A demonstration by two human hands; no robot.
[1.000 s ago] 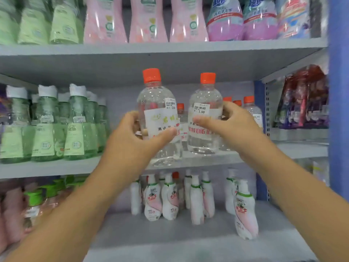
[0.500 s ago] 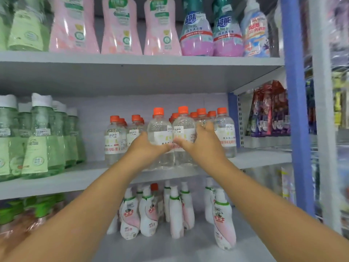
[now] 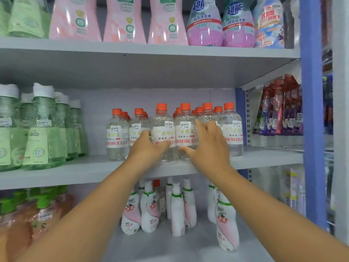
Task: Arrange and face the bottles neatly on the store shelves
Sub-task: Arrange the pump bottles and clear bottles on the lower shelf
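On the middle shelf (image 3: 79, 173) your left hand (image 3: 146, 148) gripped one clear bottle (image 3: 164, 133) — labels forward, I judge — while your right hand (image 3: 207, 146) lay spread beside its neighbour (image 3: 186, 132).

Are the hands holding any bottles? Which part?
The left hand holds a clear plastic orange-capped bottle at its white label. The right hand looks open, fingers straight.

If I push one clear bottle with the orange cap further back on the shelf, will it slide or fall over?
The clear bottle would probably slide: its base looks flat on the smooth grey shelf. It stands tall and narrow, so a push near the orange cap may tip it; push low. It looks full of liquid, so likely rather heavy, and the close neighbours should steady it.
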